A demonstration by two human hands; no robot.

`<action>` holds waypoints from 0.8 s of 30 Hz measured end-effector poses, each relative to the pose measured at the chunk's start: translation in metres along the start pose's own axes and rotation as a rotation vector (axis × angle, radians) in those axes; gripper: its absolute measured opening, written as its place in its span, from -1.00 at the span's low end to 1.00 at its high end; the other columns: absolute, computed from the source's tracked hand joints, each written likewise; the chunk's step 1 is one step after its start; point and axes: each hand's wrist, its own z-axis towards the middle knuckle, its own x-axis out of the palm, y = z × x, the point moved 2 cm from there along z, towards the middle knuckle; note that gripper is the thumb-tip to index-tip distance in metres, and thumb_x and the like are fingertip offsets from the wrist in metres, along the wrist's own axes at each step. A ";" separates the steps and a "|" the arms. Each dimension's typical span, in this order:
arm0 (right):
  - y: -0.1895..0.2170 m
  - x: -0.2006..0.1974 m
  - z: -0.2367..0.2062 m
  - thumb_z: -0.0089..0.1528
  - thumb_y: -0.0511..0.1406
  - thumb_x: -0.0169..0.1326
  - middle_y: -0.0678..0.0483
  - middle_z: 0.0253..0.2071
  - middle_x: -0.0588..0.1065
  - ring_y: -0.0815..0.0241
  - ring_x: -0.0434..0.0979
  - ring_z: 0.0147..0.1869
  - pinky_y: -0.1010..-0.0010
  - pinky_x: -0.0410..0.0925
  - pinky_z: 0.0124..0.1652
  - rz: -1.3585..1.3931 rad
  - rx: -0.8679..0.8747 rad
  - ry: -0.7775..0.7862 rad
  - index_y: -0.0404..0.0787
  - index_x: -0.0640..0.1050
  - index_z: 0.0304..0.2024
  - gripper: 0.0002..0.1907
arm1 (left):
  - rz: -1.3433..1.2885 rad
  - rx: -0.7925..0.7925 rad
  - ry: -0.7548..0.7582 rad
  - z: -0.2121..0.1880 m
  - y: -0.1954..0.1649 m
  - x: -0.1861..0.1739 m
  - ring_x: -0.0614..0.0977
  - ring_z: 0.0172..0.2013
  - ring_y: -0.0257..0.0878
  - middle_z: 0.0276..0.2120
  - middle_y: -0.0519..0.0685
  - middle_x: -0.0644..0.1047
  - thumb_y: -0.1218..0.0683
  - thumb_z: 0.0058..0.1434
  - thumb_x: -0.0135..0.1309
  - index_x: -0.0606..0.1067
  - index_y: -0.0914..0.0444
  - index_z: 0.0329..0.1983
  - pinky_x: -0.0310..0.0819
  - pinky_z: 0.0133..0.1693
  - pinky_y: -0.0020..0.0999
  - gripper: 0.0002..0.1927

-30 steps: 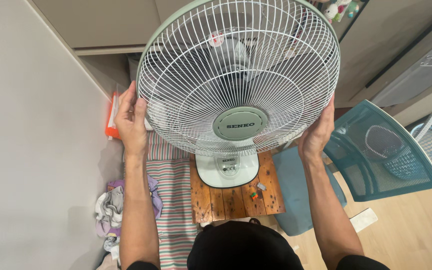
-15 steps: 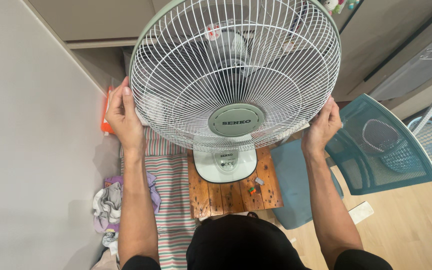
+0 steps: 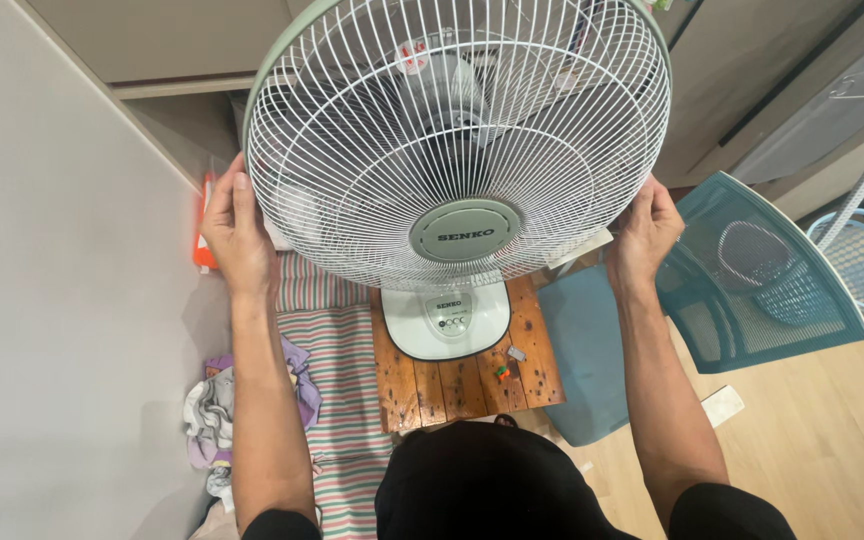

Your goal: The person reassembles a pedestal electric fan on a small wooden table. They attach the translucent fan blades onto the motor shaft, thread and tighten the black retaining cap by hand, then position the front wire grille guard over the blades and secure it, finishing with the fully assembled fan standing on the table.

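Seen from above, a person stands over a pale green table fan (image 3: 452,180) and grips its round wire guard from both sides. The left hand (image 3: 235,232) lies flat against the guard's left rim, fingers together and curled around the edge, thumb on the front. The right hand (image 3: 644,228) clasps the right rim in the same way, fingers wrapped behind the wire so only the knuckles and thumb show.

The fan head is tilted up toward the camera, so the white grille and its grey centre cap face the viewer. Behind the wires the blades can be made out dimly. The fan's base (image 3: 447,318), a rounded pale slab with a small row of buttons, sits on a low wooden slatted table (image 3: 462,375). A few tiny coloured bits lie on the wood just beside the base.

As far as can be judged, the front guard is still mounted and closed all the way round; nothing has been taken off the fan, and no loose fan parts lie about. The hands look set to work on the guard, so whatever is being done is at its start.

Around the table: a striped mat (image 3: 337,400), a heap of cloths (image 3: 214,415) by the wall, a blue stool (image 3: 582,350), and a teal mesh basket (image 3: 752,275) on the wood floor.
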 end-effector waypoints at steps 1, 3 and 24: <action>0.000 -0.001 0.002 0.50 -0.22 0.01 0.12 -0.17 0.59 0.45 0.51 -0.26 0.56 0.42 -0.26 0.016 -0.011 0.010 -0.38 0.55 0.12 -0.66 | 0.006 0.005 0.009 0.001 0.001 -0.002 0.61 0.06 -0.31 0.08 0.04 0.59 0.06 0.51 -0.01 0.45 0.43 0.26 0.49 0.16 -0.41 -0.60; 0.000 -0.003 0.005 0.49 -0.24 0.02 0.08 -0.08 0.62 0.40 0.60 -0.13 0.53 0.50 -0.11 0.043 -0.030 0.030 -0.40 0.53 0.14 -0.66 | 0.018 0.012 0.025 0.003 0.001 -0.005 0.61 0.07 -0.31 0.09 0.03 0.58 0.05 0.51 -0.01 0.44 0.43 0.25 0.48 0.17 -0.42 -0.60; 0.026 0.011 0.029 0.49 -0.14 -0.10 -0.01 0.12 0.52 0.20 0.54 0.18 0.29 0.41 0.23 0.250 0.057 0.258 -0.40 0.43 0.22 -0.54 | -0.109 0.013 0.109 0.010 -0.004 0.000 0.55 0.12 -0.29 0.13 0.01 0.51 0.05 0.56 -0.01 0.40 0.40 0.28 0.45 0.22 -0.35 -0.63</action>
